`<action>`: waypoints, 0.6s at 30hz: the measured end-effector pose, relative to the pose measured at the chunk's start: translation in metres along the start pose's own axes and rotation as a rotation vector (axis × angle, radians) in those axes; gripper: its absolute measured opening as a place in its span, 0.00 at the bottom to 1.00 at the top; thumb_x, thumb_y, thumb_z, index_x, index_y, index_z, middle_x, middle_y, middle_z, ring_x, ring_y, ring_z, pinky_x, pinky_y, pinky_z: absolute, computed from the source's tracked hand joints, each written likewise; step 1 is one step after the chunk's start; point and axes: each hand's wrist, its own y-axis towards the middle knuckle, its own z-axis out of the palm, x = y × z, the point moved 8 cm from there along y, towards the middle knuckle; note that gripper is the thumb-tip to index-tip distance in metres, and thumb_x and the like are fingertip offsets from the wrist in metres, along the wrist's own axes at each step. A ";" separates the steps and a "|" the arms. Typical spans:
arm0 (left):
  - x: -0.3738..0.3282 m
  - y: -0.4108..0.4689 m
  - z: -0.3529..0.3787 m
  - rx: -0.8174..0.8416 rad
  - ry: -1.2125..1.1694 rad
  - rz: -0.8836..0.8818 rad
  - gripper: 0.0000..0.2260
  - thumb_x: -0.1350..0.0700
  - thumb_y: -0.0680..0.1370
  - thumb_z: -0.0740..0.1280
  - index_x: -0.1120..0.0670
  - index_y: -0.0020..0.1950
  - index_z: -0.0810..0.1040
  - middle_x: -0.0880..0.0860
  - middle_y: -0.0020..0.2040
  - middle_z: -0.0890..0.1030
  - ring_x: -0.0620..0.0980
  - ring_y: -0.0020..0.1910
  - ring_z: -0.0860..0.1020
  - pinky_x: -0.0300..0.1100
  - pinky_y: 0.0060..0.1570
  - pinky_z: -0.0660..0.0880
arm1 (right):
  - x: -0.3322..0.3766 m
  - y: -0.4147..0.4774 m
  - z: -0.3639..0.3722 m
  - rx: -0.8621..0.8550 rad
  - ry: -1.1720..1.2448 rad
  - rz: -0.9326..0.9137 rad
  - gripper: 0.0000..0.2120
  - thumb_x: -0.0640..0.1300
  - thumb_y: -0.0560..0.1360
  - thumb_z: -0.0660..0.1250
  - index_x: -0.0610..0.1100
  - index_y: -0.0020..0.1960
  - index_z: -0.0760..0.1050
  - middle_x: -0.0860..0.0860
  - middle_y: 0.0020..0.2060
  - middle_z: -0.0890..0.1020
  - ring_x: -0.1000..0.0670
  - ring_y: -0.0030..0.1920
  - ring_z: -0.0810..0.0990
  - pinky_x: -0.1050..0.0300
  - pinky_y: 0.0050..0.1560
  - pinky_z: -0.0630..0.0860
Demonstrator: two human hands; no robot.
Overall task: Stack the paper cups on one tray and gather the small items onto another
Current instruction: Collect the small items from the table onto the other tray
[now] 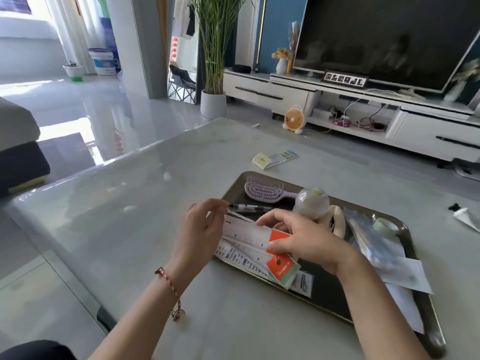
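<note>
A dark metal tray (324, 302) lies on the table and holds several small items: a lilac hairbrush (262, 191), a black pen (249, 207), a round pale ball (313, 203), a foil packet (368, 237) and a small green cup (385, 226). My left hand (200, 229) pinches the near end of a thin clear pen or stick over the tray's left rim. My right hand (304, 240) presses on an orange-and-white flat packet (279, 246) lying over printed paper strips. No paper cups are in sight.
A yellow pad and a blue-white card (275, 159) lie on the table beyond the tray. A white tube with a black cap (465, 216) lies at the right edge. White papers (405, 276) overhang the tray's right side. Beyond the table stand a TV cabinet and a potted plant.
</note>
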 end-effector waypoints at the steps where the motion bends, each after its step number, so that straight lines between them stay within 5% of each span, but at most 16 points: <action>1: -0.001 -0.002 0.002 0.024 0.031 0.014 0.08 0.61 0.77 0.62 0.54 0.48 0.81 0.50 0.44 0.82 0.51 0.48 0.77 0.42 0.46 0.71 | -0.001 0.000 -0.001 -0.019 -0.021 0.003 0.15 0.35 0.74 0.65 0.53 0.52 0.74 0.50 0.45 0.78 0.51 0.46 0.81 0.59 0.47 0.79; 5: -0.010 -0.005 -0.001 -0.015 0.109 0.089 0.08 0.63 0.77 0.62 0.56 0.51 0.80 0.50 0.48 0.79 0.48 0.48 0.75 0.39 0.47 0.69 | -0.001 0.001 -0.016 -0.115 0.036 -0.016 0.11 0.35 0.75 0.63 0.48 0.51 0.76 0.50 0.43 0.81 0.52 0.44 0.83 0.59 0.45 0.81; 9: -0.013 -0.002 -0.004 -0.012 0.113 0.099 0.08 0.61 0.78 0.62 0.56 0.53 0.80 0.50 0.51 0.78 0.48 0.51 0.74 0.40 0.48 0.70 | -0.007 0.000 0.001 0.052 -0.050 0.015 0.11 0.37 0.75 0.65 0.51 0.51 0.77 0.49 0.45 0.82 0.53 0.45 0.82 0.62 0.44 0.79; 16: -0.021 -0.009 0.008 0.097 0.229 0.145 0.08 0.58 0.78 0.63 0.54 0.50 0.82 0.34 0.38 0.72 0.47 0.47 0.73 0.46 0.51 0.71 | -0.005 0.006 0.002 -0.006 -0.227 -0.042 0.02 0.43 0.73 0.69 0.49 0.45 0.80 0.53 0.42 0.83 0.54 0.46 0.81 0.59 0.50 0.77; 18: -0.020 -0.010 0.010 0.123 0.257 0.146 0.09 0.54 0.78 0.61 0.53 0.49 0.82 0.38 0.36 0.75 0.47 0.45 0.73 0.48 0.51 0.71 | -0.007 0.007 0.005 0.039 -0.208 -0.030 0.03 0.44 0.73 0.68 0.50 0.43 0.80 0.54 0.41 0.83 0.54 0.46 0.81 0.57 0.52 0.78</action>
